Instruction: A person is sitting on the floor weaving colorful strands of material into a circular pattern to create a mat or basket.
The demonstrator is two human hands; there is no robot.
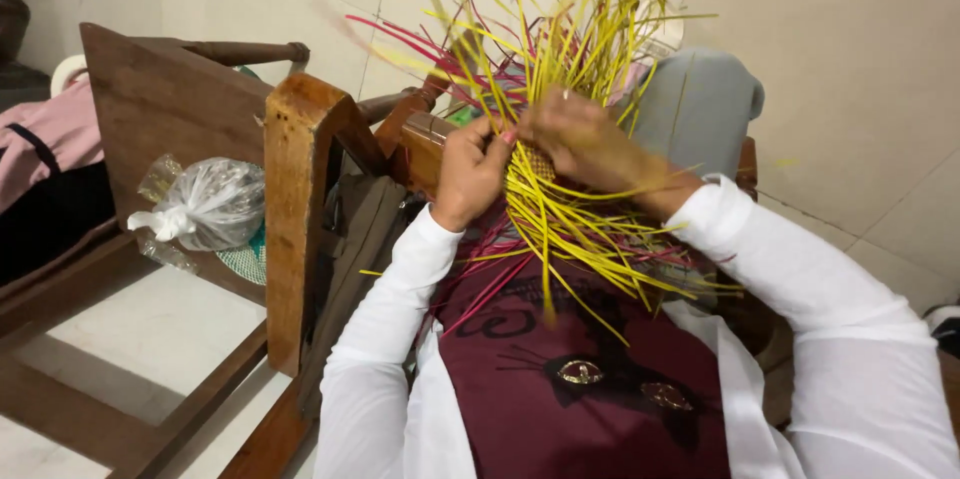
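Note:
A half-woven piece of yellow and magenta strips (545,164) is held up in front of my chest, its loose ends fanning upward and downward. My left hand (470,171) pinches strips on its left side, fingers curled around them. My right hand (580,139) grips the woven middle from the right, a ring on one finger. Both arms wear white sleeves over a maroon garment (590,379). The woven core is mostly hidden by my fingers.
A wooden chair frame (295,189) stands at left, with a knotted clear plastic bag (205,204) behind it. A grey cloth bundle (700,104) lies beyond my hands. Pink and black fabric (45,154) sits at far left. Tiled wall and pale floor surround.

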